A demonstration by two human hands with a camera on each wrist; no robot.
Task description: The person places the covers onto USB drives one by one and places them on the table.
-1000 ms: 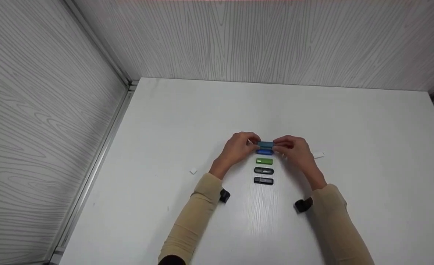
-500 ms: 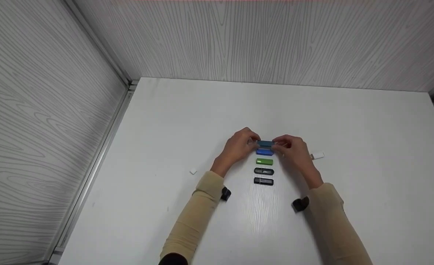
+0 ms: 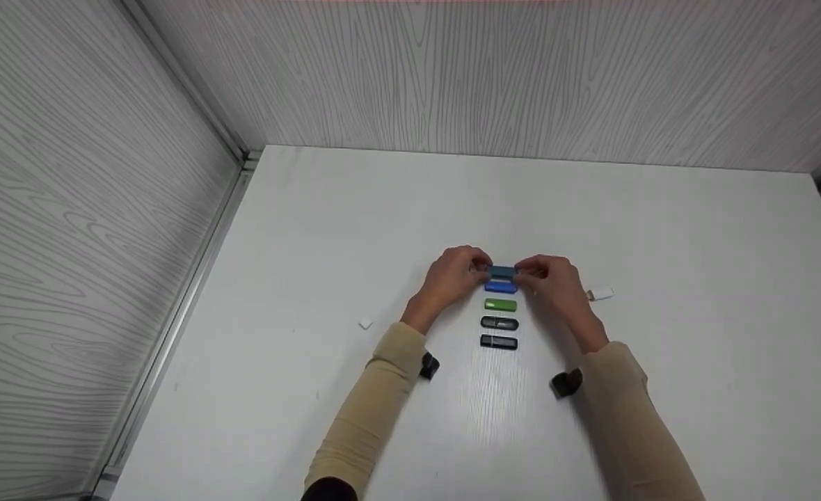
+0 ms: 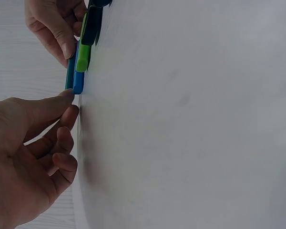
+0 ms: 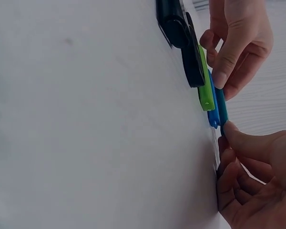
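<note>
A teal USB stick (image 3: pixel 502 272) lies crosswise between both hands at the far end of a column of sticks. My left hand (image 3: pixel 451 277) pinches its left end between thumb and fingers; my right hand (image 3: pixel 555 284) pinches its right end. Just nearer lies a blue USB stick (image 3: pixel 500 287), then a green one (image 3: pixel 500 305), then two black USB sticks (image 3: pixel 499 323), all roughly parallel. In the left wrist view the teal stick (image 4: pixel 70 71) shows beside the blue one (image 4: pixel 78 82). The right wrist view has the thumb of my right hand (image 5: pixel 257 171) on the teal stick's end.
A white USB stick (image 3: pixel 601 293) lies right of my right hand, partly hidden by the wrist. A small white cap-like piece (image 3: pixel 365 323) sits left of my left forearm. The white table (image 3: pixel 355 209) meets grained panels at the back and left.
The teal stick has shifted slightly away from the blue one, leaving a narrow gap. Both hands keep their pinch, and the right wrist has moved a little, showing more of the white stick.
</note>
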